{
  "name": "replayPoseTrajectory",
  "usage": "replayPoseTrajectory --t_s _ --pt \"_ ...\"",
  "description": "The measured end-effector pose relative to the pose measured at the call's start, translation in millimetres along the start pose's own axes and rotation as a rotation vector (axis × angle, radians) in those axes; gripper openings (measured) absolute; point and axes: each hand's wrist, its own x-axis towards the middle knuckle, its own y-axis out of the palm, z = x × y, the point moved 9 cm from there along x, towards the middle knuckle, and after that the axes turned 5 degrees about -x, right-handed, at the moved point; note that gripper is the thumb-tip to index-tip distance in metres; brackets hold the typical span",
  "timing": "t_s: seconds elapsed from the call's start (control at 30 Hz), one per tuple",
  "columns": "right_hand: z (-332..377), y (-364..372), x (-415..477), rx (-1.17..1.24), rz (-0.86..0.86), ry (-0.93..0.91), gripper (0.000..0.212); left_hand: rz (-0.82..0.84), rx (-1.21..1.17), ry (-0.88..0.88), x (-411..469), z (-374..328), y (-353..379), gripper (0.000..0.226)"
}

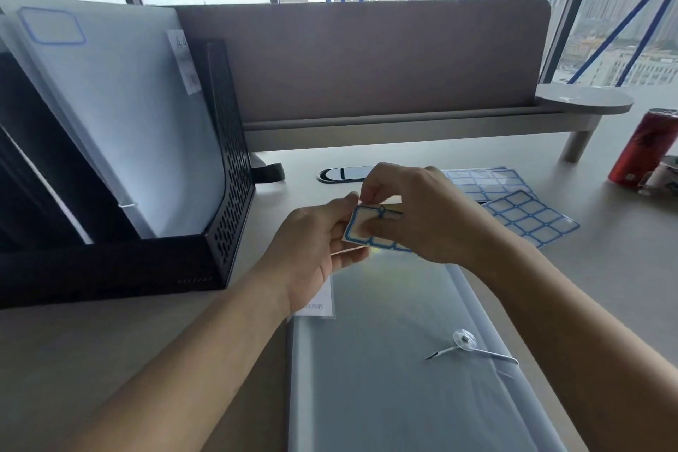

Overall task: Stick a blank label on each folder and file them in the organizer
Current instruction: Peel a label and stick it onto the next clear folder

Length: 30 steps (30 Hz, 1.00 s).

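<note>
A translucent grey folder (396, 360) with a string-and-button clasp lies flat on the desk before me. Above its far end, my left hand (315, 246) grips a label sheet (367, 231) of blue-bordered blank labels by its left edge. My right hand (418, 209) pinches the top corner of a label on that sheet with thumb and forefinger. At the left stands a black mesh organizer (227, 194). A filed folder (121, 121) leans in it, with a blue-bordered label (51, 26) at its top corner.
Two more label sheets (524, 216) lie on the desk to the right of my hands. A red can (642, 147) stands at the far right edge. A brown divider panel (367, 59) and a low shelf (422, 128) run along the back.
</note>
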Motion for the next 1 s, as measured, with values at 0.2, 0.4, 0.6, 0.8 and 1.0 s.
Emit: replayPoseTrajectory --t_s 0.2,0.4,0.6,0.8,1.0 --pt "5 -12 0 -0.118 -0.192 -0.058 0.023 -0.081 -0.040 0.041 1 -3 -5 0.020" --pt "11 -14 -2 -0.144 -0.238 -0.127 0.014 -0.125 -0.113 0.007 2 1 -11 0.015" --pt "8 -12 1 -0.122 -0.210 -0.132 0.009 -0.080 -0.181 -0.074 -2 6 -4 0.017" --pt "12 -9 -1 -0.189 -0.214 -0.135 0.014 -0.083 -0.226 -0.084 -1 8 -6 0.013" --pt "5 -13 0 -0.085 -0.245 -0.124 0.015 -0.057 0.066 0.134 -2 -11 -6 0.023"
